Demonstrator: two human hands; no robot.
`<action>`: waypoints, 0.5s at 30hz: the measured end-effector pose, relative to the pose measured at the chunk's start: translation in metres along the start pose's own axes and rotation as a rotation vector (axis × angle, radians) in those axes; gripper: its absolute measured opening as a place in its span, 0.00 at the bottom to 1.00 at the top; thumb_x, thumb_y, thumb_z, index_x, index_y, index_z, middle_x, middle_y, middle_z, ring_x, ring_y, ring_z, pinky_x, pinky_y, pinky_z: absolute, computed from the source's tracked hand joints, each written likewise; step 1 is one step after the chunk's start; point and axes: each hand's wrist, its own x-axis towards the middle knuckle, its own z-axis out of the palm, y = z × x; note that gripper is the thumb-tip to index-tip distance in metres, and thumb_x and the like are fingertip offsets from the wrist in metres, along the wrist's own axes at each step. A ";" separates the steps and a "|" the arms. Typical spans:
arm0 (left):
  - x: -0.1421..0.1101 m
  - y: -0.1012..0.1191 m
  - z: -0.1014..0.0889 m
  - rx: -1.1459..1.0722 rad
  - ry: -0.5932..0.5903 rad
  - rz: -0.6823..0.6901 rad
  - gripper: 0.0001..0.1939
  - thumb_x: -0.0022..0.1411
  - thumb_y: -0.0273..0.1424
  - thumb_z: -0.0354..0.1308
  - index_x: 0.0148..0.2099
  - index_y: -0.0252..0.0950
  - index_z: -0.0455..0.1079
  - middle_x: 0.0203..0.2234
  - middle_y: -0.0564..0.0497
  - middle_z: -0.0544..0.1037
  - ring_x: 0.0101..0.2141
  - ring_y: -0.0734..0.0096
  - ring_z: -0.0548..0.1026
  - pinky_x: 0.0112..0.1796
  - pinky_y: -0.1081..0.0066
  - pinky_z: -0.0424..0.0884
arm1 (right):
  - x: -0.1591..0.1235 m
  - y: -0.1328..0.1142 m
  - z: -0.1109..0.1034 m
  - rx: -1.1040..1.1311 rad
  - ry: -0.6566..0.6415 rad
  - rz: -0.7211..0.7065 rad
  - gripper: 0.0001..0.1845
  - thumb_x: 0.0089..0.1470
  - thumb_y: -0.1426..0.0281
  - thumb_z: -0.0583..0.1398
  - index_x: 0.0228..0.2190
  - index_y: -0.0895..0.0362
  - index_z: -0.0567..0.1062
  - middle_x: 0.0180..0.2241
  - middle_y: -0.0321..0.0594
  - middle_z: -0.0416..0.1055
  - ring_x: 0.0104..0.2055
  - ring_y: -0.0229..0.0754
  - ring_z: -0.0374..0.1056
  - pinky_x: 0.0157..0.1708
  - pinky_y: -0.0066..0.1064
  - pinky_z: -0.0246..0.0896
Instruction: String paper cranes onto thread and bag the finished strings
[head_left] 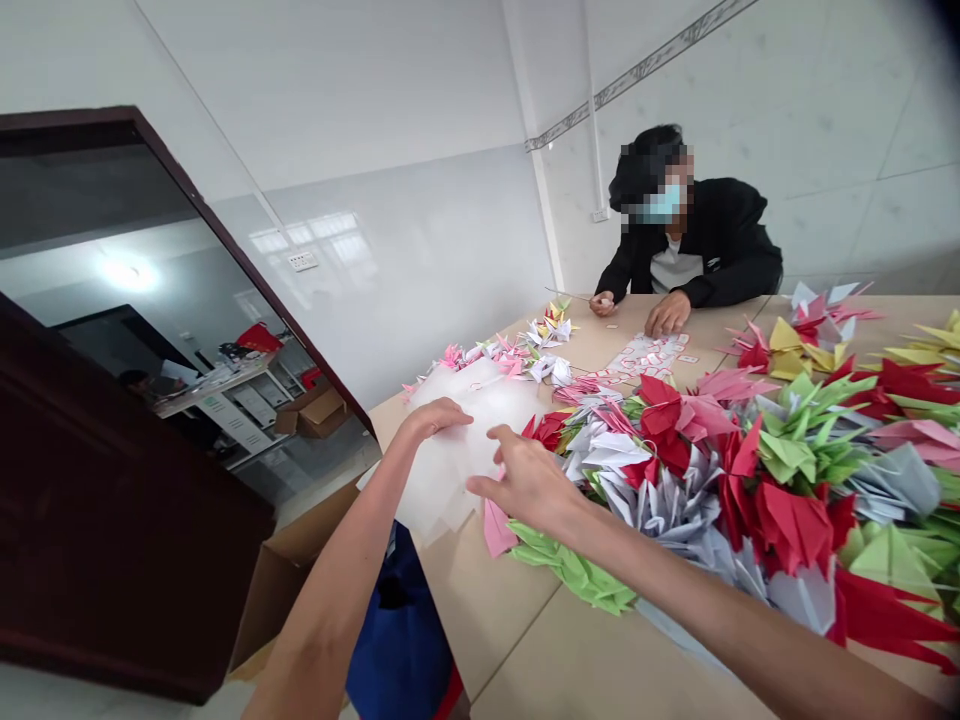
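- At the left end of the cardboard-coloured table (517,650), translucent white plastic sheeting (431,480) lies beneath both hands, reaching past the edge.
- Over its middle I have the left hand (439,415), fingers together and slightly bent; from my distant seat I cannot tell whether they pinch it.
- Opposite, the right hand (529,480) is spread, thumb and forefinger parted, next to the sheeting.
- Beside that hand, I see green origami cranes (574,565); rightward, a heap of red, grey and pink ones (667,480) covers the tabletop.
- Across the table, a masked co-worker in a black jacket (739,240) bends over small red-and-white cards (645,355).
- To my left, a cardboard box (289,570) sits near a dark brown door (112,500).
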 end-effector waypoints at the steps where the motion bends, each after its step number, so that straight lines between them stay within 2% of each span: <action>1: -0.002 0.003 0.002 -0.001 -0.032 -0.011 0.18 0.62 0.36 0.53 0.51 0.33 0.65 0.46 0.46 0.70 0.44 0.62 0.71 0.42 0.59 0.71 | 0.020 -0.008 0.011 0.010 0.000 0.048 0.37 0.43 0.53 0.63 0.51 0.58 0.62 0.46 0.49 0.68 0.46 0.51 0.68 0.39 0.36 0.63; 2: -0.004 0.005 0.003 0.002 -0.067 -0.024 0.18 0.62 0.36 0.53 0.51 0.33 0.65 0.47 0.46 0.70 0.44 0.62 0.71 0.42 0.59 0.71 | 0.037 -0.013 0.023 0.017 0.002 0.103 0.43 0.39 0.51 0.64 0.52 0.60 0.61 0.48 0.52 0.66 0.45 0.53 0.68 0.38 0.38 0.64; 4: -0.009 0.008 0.008 -0.002 -0.116 -0.026 0.17 0.62 0.36 0.53 0.51 0.33 0.64 0.47 0.46 0.70 0.44 0.62 0.71 0.43 0.59 0.71 | 0.066 -0.017 0.044 0.026 0.013 0.194 0.45 0.36 0.53 0.67 0.52 0.62 0.61 0.49 0.55 0.64 0.45 0.54 0.68 0.41 0.42 0.64; 5: -0.012 0.008 0.010 -0.014 -0.123 -0.010 0.17 0.63 0.36 0.53 0.52 0.33 0.64 0.47 0.45 0.70 0.44 0.63 0.71 0.43 0.59 0.71 | 0.077 -0.016 0.052 0.031 0.026 0.223 0.41 0.40 0.57 0.67 0.52 0.62 0.62 0.49 0.53 0.65 0.46 0.52 0.67 0.43 0.42 0.63; 7: -0.019 0.006 0.014 -0.052 -0.117 0.048 0.17 0.62 0.35 0.53 0.52 0.33 0.64 0.47 0.45 0.70 0.44 0.64 0.71 0.42 0.59 0.71 | 0.094 -0.010 0.063 0.050 0.064 0.268 0.24 0.54 0.62 0.59 0.51 0.60 0.64 0.47 0.46 0.67 0.46 0.45 0.66 0.45 0.43 0.63; 9: -0.024 -0.001 0.019 -0.103 -0.071 0.131 0.17 0.63 0.36 0.52 0.51 0.33 0.64 0.46 0.45 0.71 0.42 0.65 0.72 0.42 0.59 0.71 | 0.105 -0.001 0.067 0.075 0.087 0.324 0.18 0.58 0.65 0.55 0.49 0.59 0.67 0.47 0.44 0.67 0.45 0.43 0.66 0.44 0.42 0.64; 11: -0.026 -0.012 0.026 -0.142 0.040 0.198 0.24 0.67 0.41 0.36 0.51 0.30 0.64 0.44 0.43 0.72 0.42 0.66 0.73 0.43 0.62 0.71 | 0.113 0.010 0.066 0.104 0.081 0.378 0.17 0.58 0.65 0.56 0.47 0.59 0.68 0.46 0.44 0.67 0.44 0.42 0.67 0.43 0.40 0.65; 12: -0.026 -0.018 0.031 -0.149 0.100 0.224 0.26 0.67 0.42 0.34 0.51 0.29 0.63 0.44 0.42 0.72 0.43 0.65 0.72 0.44 0.63 0.70 | 0.115 0.015 0.065 0.121 0.070 0.397 0.17 0.58 0.65 0.56 0.47 0.59 0.68 0.46 0.44 0.67 0.44 0.42 0.67 0.42 0.40 0.66; 15: -0.025 -0.035 0.049 -0.100 0.197 0.295 0.21 0.63 0.42 0.43 0.46 0.33 0.68 0.44 0.43 0.74 0.45 0.62 0.71 0.46 0.63 0.69 | 0.121 0.026 0.064 0.180 0.052 0.376 0.17 0.58 0.65 0.56 0.47 0.59 0.68 0.47 0.44 0.67 0.44 0.42 0.67 0.42 0.40 0.66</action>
